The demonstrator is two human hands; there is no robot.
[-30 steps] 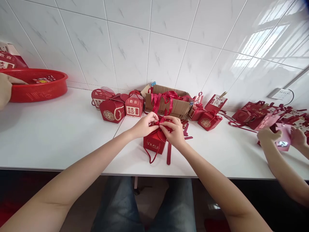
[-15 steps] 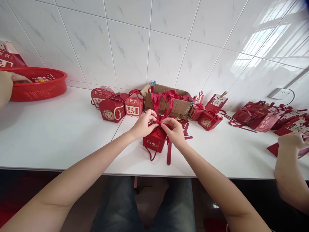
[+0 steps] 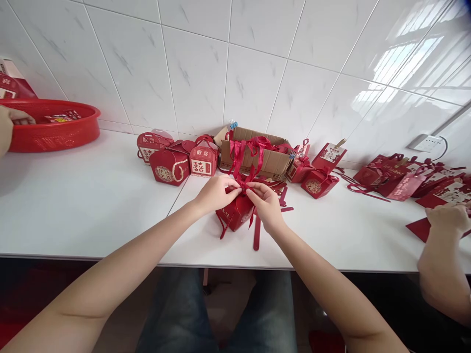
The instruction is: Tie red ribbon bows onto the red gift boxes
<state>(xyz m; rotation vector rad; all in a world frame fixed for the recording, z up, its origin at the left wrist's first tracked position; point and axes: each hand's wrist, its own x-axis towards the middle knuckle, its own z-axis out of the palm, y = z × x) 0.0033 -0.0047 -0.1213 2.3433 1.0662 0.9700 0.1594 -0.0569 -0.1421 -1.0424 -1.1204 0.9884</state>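
A small red gift box (image 3: 235,215) sits tilted on the white table (image 3: 91,206) in front of me. A red ribbon (image 3: 244,185) crosses its top. My left hand (image 3: 215,192) and my right hand (image 3: 265,203) meet above the box, each pinching the ribbon with closed fingers. A rope handle dangles from the box's left side. A loose red ribbon strip (image 3: 256,233) lies on the table just under my right wrist.
Several finished red boxes (image 3: 172,164) stand behind, beside a cardboard box (image 3: 272,162) full of ribbons. A red basket (image 3: 51,127) sits far left with another person's hand (image 3: 9,125) at it. Flat red boxes (image 3: 397,181) lie at right, near another person's hand (image 3: 447,218).
The red box has tipped over to the left under my hands, which have drawn closer together on the ribbon. The person at right has lowered their hand to the table.
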